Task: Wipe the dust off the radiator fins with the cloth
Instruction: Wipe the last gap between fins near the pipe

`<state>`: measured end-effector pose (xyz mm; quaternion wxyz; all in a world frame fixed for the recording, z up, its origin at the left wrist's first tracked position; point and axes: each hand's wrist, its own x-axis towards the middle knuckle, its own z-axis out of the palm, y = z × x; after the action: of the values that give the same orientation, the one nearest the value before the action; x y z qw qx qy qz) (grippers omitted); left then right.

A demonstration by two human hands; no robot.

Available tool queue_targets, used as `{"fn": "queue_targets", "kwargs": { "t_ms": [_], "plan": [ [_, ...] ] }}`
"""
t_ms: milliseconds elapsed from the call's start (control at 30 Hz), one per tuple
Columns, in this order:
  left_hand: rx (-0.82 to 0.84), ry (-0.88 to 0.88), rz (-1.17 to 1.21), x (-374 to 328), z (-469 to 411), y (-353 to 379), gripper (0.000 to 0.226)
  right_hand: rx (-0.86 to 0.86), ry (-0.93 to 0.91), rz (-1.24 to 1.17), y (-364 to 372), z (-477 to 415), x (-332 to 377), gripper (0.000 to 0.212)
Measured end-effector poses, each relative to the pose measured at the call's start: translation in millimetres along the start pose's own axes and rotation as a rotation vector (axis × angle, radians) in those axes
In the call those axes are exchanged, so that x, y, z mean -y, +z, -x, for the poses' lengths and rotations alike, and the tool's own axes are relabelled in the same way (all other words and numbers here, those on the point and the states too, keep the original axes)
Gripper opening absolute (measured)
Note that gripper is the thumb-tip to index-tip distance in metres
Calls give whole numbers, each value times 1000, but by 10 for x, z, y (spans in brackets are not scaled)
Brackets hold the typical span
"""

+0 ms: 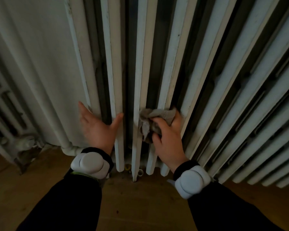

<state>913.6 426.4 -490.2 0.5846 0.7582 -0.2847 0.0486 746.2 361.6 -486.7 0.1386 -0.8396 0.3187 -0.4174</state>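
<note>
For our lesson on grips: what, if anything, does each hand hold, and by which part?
The right hand grips the bunched cloth by its lower right part, against the radiator fins. The left hand, open, holds nothing.

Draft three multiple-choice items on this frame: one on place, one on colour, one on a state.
1. Where is the cloth?
A. in the left hand
B. in the right hand, against the fins
C. hanging from a fin, untouched

2. What colour is the cloth?
A. red
B. blue
C. grey

3. How is the left hand?
A. open, touching the fins
B. balled in a fist
C. gripping the cloth

Answers:
1 B: the right hand's fingers curl round the cloth, low on the fins.
2 C: it shows dull grey against the white fins.
3 A: its fingers are spread and the thumb lies on a fin.
</note>
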Motion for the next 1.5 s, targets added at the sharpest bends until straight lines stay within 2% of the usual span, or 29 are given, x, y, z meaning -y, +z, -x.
{"fn": "queue_targets", "kwargs": {
  "t_ms": [100,200,567,700,900,1033,1133,1233,1267,1333,1400,1500],
  "plan": [
    [38,-74,-55,59,16,34,122,-111,-43,-61,-72,-122,99,48],
    [44,-68,-84,85,74,81,119,-186,-22,-71,-47,-275,178,44],
    [-10,9,17,164,83,178,112,-219,-26,46,239,-167,-85,45],
    [-7,9,5,165,88,176,112,-166,-4,52,340,-33,-159,33],
    [38,-4,5,163,86,152,117,-79,64,163,503,237,-297,44],
    [66,-22,-8,149,84,138,118,4,213,-5,639,465,-457,58],
    [78,-36,-29,129,84,126,118,134,257,3,668,564,-492,54],
    [95,-67,-20,119,72,111,116,187,212,35,618,548,-445,49],
    [103,-76,-15,115,73,96,117,154,208,76,592,535,-430,47],
    [122,-80,-19,121,91,59,118,108,174,87,521,525,-399,54],
    [153,-111,-32,158,142,18,119,140,145,27,448,567,-357,58],
    [220,-161,-91,285,233,-11,125,122,110,65,385,530,-313,62]
  ]
}}
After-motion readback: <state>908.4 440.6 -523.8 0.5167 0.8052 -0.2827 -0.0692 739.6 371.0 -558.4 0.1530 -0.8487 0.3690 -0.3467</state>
